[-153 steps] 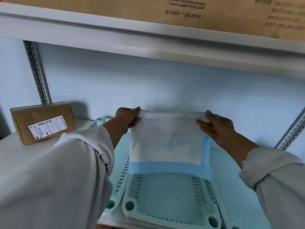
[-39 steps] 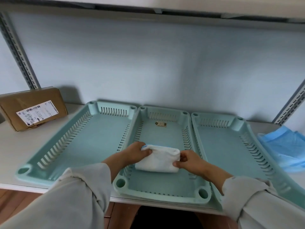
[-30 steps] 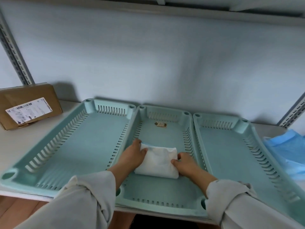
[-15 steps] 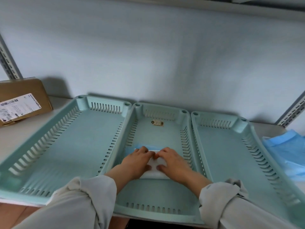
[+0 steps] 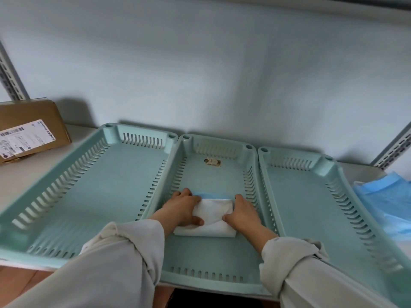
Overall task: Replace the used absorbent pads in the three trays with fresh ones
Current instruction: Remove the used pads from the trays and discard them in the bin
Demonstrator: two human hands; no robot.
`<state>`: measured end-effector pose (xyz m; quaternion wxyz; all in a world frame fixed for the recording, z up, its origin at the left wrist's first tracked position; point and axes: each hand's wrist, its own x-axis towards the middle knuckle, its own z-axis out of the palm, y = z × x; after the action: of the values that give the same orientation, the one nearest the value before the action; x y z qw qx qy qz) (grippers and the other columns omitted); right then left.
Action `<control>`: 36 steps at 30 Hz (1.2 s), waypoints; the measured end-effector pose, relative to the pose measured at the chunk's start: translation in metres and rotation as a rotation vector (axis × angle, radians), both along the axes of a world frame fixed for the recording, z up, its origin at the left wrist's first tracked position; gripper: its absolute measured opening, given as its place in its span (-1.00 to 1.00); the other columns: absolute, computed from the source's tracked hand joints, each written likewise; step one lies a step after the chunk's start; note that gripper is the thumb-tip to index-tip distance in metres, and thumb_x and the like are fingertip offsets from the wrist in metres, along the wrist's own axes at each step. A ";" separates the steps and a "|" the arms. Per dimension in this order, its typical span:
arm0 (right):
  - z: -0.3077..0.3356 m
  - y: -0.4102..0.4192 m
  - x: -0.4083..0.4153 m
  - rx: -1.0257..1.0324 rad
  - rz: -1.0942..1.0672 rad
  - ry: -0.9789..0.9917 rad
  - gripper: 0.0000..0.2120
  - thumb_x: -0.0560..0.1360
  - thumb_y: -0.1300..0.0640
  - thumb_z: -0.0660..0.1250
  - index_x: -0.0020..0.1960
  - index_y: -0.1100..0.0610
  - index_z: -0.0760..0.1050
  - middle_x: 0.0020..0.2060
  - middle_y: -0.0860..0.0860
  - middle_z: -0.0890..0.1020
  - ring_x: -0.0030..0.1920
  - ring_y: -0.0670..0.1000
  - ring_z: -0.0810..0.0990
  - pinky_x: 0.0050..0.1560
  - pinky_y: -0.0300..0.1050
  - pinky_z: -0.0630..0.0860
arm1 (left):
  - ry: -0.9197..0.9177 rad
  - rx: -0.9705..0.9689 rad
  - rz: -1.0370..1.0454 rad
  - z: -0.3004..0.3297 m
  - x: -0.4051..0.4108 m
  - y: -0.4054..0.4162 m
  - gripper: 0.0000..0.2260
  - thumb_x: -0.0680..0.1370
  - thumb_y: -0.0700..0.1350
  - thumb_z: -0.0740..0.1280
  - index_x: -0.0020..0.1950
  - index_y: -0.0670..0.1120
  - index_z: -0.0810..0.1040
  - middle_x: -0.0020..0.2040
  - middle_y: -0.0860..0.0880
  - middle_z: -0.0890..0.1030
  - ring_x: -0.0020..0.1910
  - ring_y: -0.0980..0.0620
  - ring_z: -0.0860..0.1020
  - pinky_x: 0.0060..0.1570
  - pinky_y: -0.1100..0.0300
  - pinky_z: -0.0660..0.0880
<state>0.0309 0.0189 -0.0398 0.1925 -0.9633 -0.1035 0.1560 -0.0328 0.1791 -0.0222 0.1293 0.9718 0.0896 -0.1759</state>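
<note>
Three teal slotted trays stand side by side on the shelf: the left tray (image 5: 93, 196), the middle tray (image 5: 213, 283) and the right tray (image 5: 311, 207). A folded white absorbent pad (image 5: 213, 216) with a blue edge showing at its far side lies on the floor of the middle tray. My left hand (image 5: 182, 207) grips the pad's left end, thumb on top. My right hand (image 5: 242, 213) grips its right end in the same way. The left and right trays hold no pad.
A heap of blue pads (image 5: 387, 203) lies on the shelf right of the trays. A cardboard box (image 5: 29, 132) with a label sits at the far left. A small tag (image 5: 212, 162) lies at the middle tray's far end. The wall is close behind.
The pad was held up spread out, then folded small and set down in the middle tray. My hands pressed together on it, and now have moved apart to its two ends.
</note>
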 end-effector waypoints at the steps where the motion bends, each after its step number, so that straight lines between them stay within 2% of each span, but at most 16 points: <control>1: 0.001 -0.002 0.000 0.046 -0.039 0.042 -0.48 0.44 0.10 0.39 0.33 0.20 0.30 0.22 0.15 0.48 0.23 0.14 0.48 0.10 -0.08 0.41 | -0.001 -0.006 0.012 0.000 0.000 0.000 -0.32 0.47 0.15 0.37 0.51 0.03 0.20 0.44 -0.08 0.22 0.44 -0.15 0.20 0.42 -0.02 0.23; 3: 0.003 -0.003 -0.001 0.221 -0.160 0.171 -0.54 0.40 0.15 0.44 0.22 0.30 0.40 0.13 0.18 0.55 0.13 0.15 0.55 0.03 -0.07 0.48 | 0.003 -0.005 0.029 0.000 -0.002 -0.002 -0.29 0.45 0.15 0.39 0.51 0.05 0.17 0.44 -0.09 0.23 0.44 -0.17 0.20 0.42 -0.05 0.24; 5: 0.007 -0.003 -0.003 0.385 -0.220 0.282 -0.62 0.40 0.22 0.45 0.15 0.36 0.48 0.08 0.23 0.60 0.07 0.18 0.60 0.09 0.02 0.56 | 0.029 0.009 0.031 0.001 -0.004 -0.004 -0.19 0.43 0.17 0.40 0.55 0.06 0.04 0.47 -0.12 0.20 0.47 -0.19 0.17 0.42 -0.09 0.23; 7: 0.019 -0.002 -0.009 0.417 -0.156 0.273 -0.72 0.47 0.20 0.38 0.12 0.33 0.51 0.06 0.20 0.61 0.08 0.17 0.60 0.11 0.03 0.55 | 0.040 0.009 0.056 0.006 -0.008 -0.008 -0.07 0.42 0.24 0.37 0.57 0.06 -0.16 0.50 -0.17 0.16 0.49 -0.21 0.14 0.41 -0.11 0.22; 9: 0.033 -0.001 -0.016 0.465 -0.101 0.224 -0.74 0.54 0.16 0.29 0.19 0.24 0.46 0.05 0.13 0.56 0.05 0.10 0.55 -0.02 -0.08 0.51 | -0.031 -0.004 0.108 0.012 -0.011 -0.010 -0.07 0.43 0.32 0.29 0.56 0.04 -0.20 0.50 -0.18 0.15 0.49 -0.20 0.16 0.41 -0.09 0.21; 11: 0.047 -0.002 -0.022 0.570 -0.055 0.188 -0.79 0.57 0.15 0.25 0.18 0.19 0.43 0.02 0.08 0.53 -0.02 0.04 0.51 -0.19 -0.20 0.45 | -0.176 -0.005 0.142 0.022 -0.015 -0.011 -0.18 0.44 0.36 0.22 0.55 0.03 -0.01 0.47 -0.15 0.22 0.45 -0.16 0.22 0.40 -0.06 0.23; 14: 0.068 -0.008 -0.031 0.639 0.085 0.158 -0.84 0.55 0.16 0.30 0.11 0.18 0.45 -0.05 0.06 0.54 -0.07 0.01 0.52 -0.24 -0.29 0.43 | -0.356 -0.044 0.107 0.041 -0.021 -0.009 -0.34 0.47 0.33 0.21 0.46 0.00 0.24 0.43 -0.06 0.33 0.39 -0.08 0.33 0.37 0.01 0.26; 17: 0.087 -0.014 -0.040 0.662 0.175 0.143 -0.82 0.53 0.16 0.35 0.08 0.21 0.51 -0.12 0.04 0.56 -0.19 -0.07 0.52 -0.30 -0.33 0.43 | -0.363 -0.409 0.089 0.061 -0.031 -0.014 -0.55 0.54 0.13 0.28 0.31 -0.13 0.40 0.18 -0.12 0.54 0.08 -0.04 0.52 0.09 0.12 0.45; 18: 0.090 -0.015 -0.040 0.701 0.144 0.112 -0.84 0.51 0.14 0.36 0.06 0.19 0.52 -0.12 0.04 0.58 -0.21 -0.09 0.53 -0.31 -0.31 0.44 | -0.367 -0.547 0.113 0.065 -0.033 -0.019 -0.64 0.56 0.06 0.28 0.23 -0.16 0.47 0.07 -0.12 0.56 -0.02 -0.02 0.53 -0.01 0.13 0.48; 20: 0.093 -0.016 -0.041 0.841 -0.023 0.093 -0.81 0.48 0.12 0.41 0.05 0.15 0.54 -0.08 0.08 0.61 -0.19 -0.05 0.57 -0.30 -0.25 0.49 | -0.429 -0.701 0.210 0.071 -0.038 -0.027 -0.77 0.59 -0.03 0.28 0.11 -0.17 0.54 -0.05 -0.10 0.58 -0.10 -0.05 0.55 -0.09 0.12 0.51; 23: 0.094 -0.025 -0.044 1.106 -0.254 0.384 -0.60 0.44 0.11 0.45 0.23 0.15 0.45 0.10 0.15 0.61 0.00 0.09 0.63 -0.17 -0.08 0.59 | -0.521 -0.841 0.410 0.073 -0.041 -0.036 -0.75 0.60 -0.04 0.24 0.19 -0.16 0.54 0.04 -0.13 0.60 0.04 -0.13 0.58 0.05 0.05 0.52; 25: 0.094 -0.034 -0.052 1.049 -0.206 0.611 -0.53 0.44 0.17 0.45 0.30 0.16 0.40 0.13 0.14 0.62 0.05 0.12 0.62 -0.10 -0.02 0.60 | -0.520 -0.956 0.503 0.074 -0.044 -0.041 -0.69 0.61 -0.04 0.24 0.26 -0.19 0.50 0.14 -0.16 0.60 0.11 -0.17 0.57 0.14 -0.01 0.52; 27: 0.094 -0.041 -0.063 0.928 -0.122 0.656 -0.57 0.46 0.24 0.42 0.30 0.21 0.42 0.10 0.11 0.63 0.04 0.11 0.62 -0.08 -0.01 0.59 | -0.479 -1.065 0.529 0.076 -0.049 -0.046 -0.67 0.60 -0.05 0.26 0.29 -0.20 0.48 0.18 -0.18 0.59 0.11 -0.17 0.58 0.15 -0.04 0.53; 30: 0.099 -0.048 -0.070 0.836 -0.109 0.474 -0.63 0.48 0.27 0.39 0.26 0.26 0.43 0.07 0.11 0.61 0.02 0.11 0.59 -0.04 -0.01 0.57 | -0.457 -1.080 0.541 0.078 -0.055 -0.055 -0.64 0.58 -0.05 0.29 0.33 -0.15 0.42 0.24 -0.16 0.56 0.16 -0.15 0.56 0.19 -0.09 0.51; 33: 0.105 -0.055 -0.074 0.665 -0.017 0.215 -0.65 0.46 0.26 0.42 0.22 0.26 0.48 0.09 0.14 0.61 0.04 0.13 0.59 0.05 0.04 0.56 | -0.401 -1.051 0.519 0.080 -0.065 -0.056 -0.68 0.58 -0.15 0.29 0.33 -0.17 0.44 0.22 -0.14 0.56 0.17 -0.12 0.54 0.15 0.00 0.51; 36: 0.104 -0.069 -0.082 0.532 0.066 0.092 -0.67 0.41 0.26 0.46 0.15 0.27 0.52 0.03 0.13 0.62 0.04 0.12 0.60 0.08 0.02 0.55 | -0.217 -1.034 0.406 0.082 -0.087 -0.052 -0.82 0.50 -0.28 0.39 0.07 -0.13 0.52 0.05 -0.09 0.58 0.05 -0.01 0.54 0.13 0.09 0.51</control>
<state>-0.0513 -0.0501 0.0637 0.4382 -0.8668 -0.1633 0.1731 -0.1198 0.1272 0.0601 0.6281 0.7578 0.1632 -0.0677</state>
